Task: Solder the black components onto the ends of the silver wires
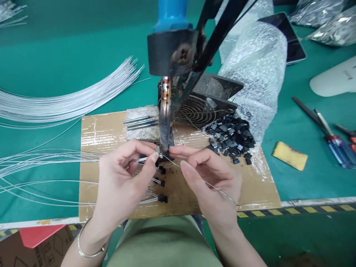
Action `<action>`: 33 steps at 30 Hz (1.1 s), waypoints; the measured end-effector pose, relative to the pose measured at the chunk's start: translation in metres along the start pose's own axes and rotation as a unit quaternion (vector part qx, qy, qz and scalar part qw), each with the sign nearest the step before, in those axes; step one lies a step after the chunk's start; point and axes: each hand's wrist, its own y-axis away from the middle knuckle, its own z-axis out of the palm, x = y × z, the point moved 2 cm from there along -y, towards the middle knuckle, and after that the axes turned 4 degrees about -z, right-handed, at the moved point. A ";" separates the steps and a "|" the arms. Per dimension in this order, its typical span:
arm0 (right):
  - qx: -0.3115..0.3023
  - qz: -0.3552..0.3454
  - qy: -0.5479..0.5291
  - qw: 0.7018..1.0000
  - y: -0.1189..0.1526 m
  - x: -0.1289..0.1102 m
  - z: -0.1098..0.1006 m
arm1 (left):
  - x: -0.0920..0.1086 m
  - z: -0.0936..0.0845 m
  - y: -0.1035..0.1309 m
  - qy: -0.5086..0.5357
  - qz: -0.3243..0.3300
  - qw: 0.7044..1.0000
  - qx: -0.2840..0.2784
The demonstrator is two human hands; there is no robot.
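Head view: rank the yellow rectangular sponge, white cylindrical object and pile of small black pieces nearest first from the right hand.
1. Pile of small black pieces, beyond the right hand.
2. Yellow rectangular sponge, farther right.
3. White cylindrical object, right edge.

Worktop (69, 55), green: brown cardboard sheet (258, 189), near edge; sheaf of white wires (108, 91), left; loose white wires (66, 155), left; clear wrapping (253, 63), partly over cardboard; tablet (292, 40); white container (333, 78); yellow sponge (290, 155); screwdriver (341, 152), blue-and-red handle
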 end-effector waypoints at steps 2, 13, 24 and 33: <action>-0.001 0.002 -0.003 1.000 0.000 0.000 0.000 | 0.000 0.000 0.000 0.000 -0.002 1.000 0.001; 0.000 0.004 -0.010 1.000 0.000 0.001 0.001 | 0.000 0.000 -0.001 -0.002 -0.004 1.000 -0.006; 0.003 0.004 -0.008 1.000 0.000 0.001 0.001 | 0.001 -0.001 0.000 0.000 -0.001 1.000 -0.007; 0.009 0.010 -0.005 1.000 -0.001 0.001 0.001 | 0.002 0.000 0.000 0.008 -0.002 1.000 -0.018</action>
